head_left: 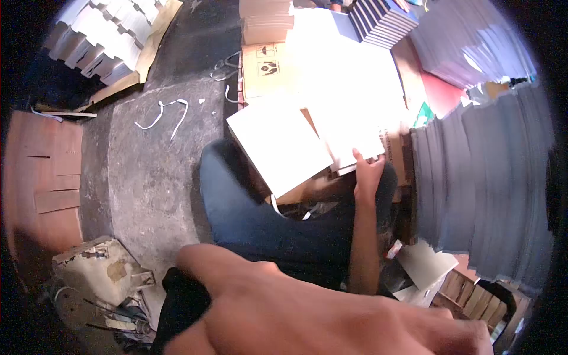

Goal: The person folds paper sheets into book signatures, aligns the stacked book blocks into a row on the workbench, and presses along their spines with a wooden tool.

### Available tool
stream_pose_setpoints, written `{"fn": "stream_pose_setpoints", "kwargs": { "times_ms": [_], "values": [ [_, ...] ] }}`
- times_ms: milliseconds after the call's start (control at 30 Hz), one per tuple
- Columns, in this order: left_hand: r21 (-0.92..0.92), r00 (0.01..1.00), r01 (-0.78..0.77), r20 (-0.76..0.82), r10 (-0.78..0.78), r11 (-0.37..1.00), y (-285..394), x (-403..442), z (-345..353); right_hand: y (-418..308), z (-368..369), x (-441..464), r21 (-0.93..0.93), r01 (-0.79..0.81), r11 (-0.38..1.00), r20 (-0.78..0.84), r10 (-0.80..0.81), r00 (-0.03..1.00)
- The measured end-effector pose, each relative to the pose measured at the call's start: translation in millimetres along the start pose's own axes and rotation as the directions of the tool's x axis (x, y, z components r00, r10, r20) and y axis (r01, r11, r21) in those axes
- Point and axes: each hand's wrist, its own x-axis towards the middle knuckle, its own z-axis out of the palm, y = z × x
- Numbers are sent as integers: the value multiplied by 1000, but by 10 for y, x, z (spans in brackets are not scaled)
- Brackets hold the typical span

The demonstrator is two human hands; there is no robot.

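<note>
- Left of the right hand [368, 173]: white sheets [281, 148].
- At its thumb: a second white stack [343, 139], pinched by the edge; probably light, slippery, best held there.
- Nearer: the left hand [384, 319], blurred; I can't tell its grip.

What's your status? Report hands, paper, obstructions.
Right hand at near corner of white stack, thumb on top. Left hand close to camera, masking lower view; grip unclear. Nothing seen blocking right hand.

Cardboard-covered table [254, 90], ablaze with glare, white paper blocks [281, 149] at its near edge, pale stack [267, 28] far left, dark-covered books [384, 22] piled far right, white strips [187, 110] curling on scuffed floor [151, 195]
</note>
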Motion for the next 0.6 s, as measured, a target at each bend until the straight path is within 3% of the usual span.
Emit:
{"fn": "stream_pose_setpoints", "kwargs": {
  "times_ms": [33, 100, 133, 167, 200, 233, 300, 333, 367, 433, 500, 533, 567, 600],
  "values": [
    [11, 1000, -13, -11, 13, 1000, 20, -13, -21, -141, 92, -99, -400, 269, 876, -93, -331, 939],
    [40, 997, -46, -59, 48, 998, 77, -46, -109, -276, 79, -132, -753, 379, 538, -58, -628, 776],
    [87, 991, -61, -113, 70, 994, 100, -84, -194, -296, 97, -92, -689, 461, 560, 147, -515, 844],
    [170, 977, -51, -198, 85, 984, 116, -130, -294, -300, 130, -60, -605, 525, 599, 354, -388, 851],
    [272, 948, -15, -301, 100, 962, 111, -187, -406, -293, 180, -12, -631, 522, 574, 438, -292, 850],
    [398, 899, 72, -423, 113, 915, 89, -296, -560, -277, 219, 20, -621, 531, 576, 445, -299, 844],
    [577, 728, 480, -682, 67, 661, 2, -664, -936, -206, 285, 107, -790, 549, 275, 518, -180, 836],
    [628, 706, 589, -706, 54, 509, -39, -946, -1122, -158, 241, 182, -797, 570, 199, 534, -209, 819],
    [647, 677, 681, -735, 43, 341, -118, -1219, -1279, -183, 198, 217, -790, 579, 200, 544, -207, 813],
    [520, 522, 846, -853, 14, 121, -352, -1696, -1286, -281, 134, 261, -799, 567, 201, 557, -108, 823],
    [428, 424, 903, -900, -103, -19, -617, -1903, -1172, -408, 218, 258, -799, 548, 248, 542, -98, 835],
    [445, 433, 895, -880, -195, -26, -750, -1971, -1157, -482, 328, 237, -674, 503, 541, 541, -103, 835],
    [487, 473, 871, -868, -150, -68, -888, -2005, -1125, -550, 429, 212, -478, 411, 776, 537, -112, 836],
    [510, 491, 838, -860, -136, -195, -924, -1929, -1082, -585, 510, 158, -483, 398, 780, 584, -52, 810]
  ]
}}
